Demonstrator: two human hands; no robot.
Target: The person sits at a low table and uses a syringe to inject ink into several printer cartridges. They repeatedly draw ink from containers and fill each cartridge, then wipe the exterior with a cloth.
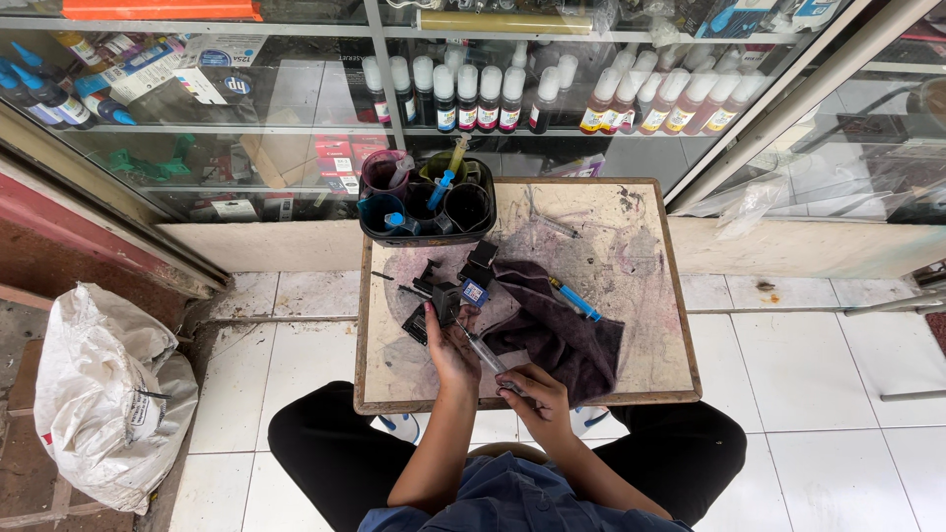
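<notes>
My left hand (450,347) grips a small black ink cartridge (442,301) on the stained wooden table (650,296). My right hand (533,392) holds a clear syringe (487,354) whose tip points up toward that cartridge. A second black cartridge with a blue label (476,286) lies just beyond. A dark purple cloth (557,330) is spread to the right of my hands. A blue syringe (574,299) rests on the cloth's far edge.
A black tray (427,234) with several ink-stained cups and syringes stands at the table's far left. Behind it, a glass cabinet (552,99) holds rows of ink bottles. A white sack (108,394) lies on the floor at left. White tiles surround the table.
</notes>
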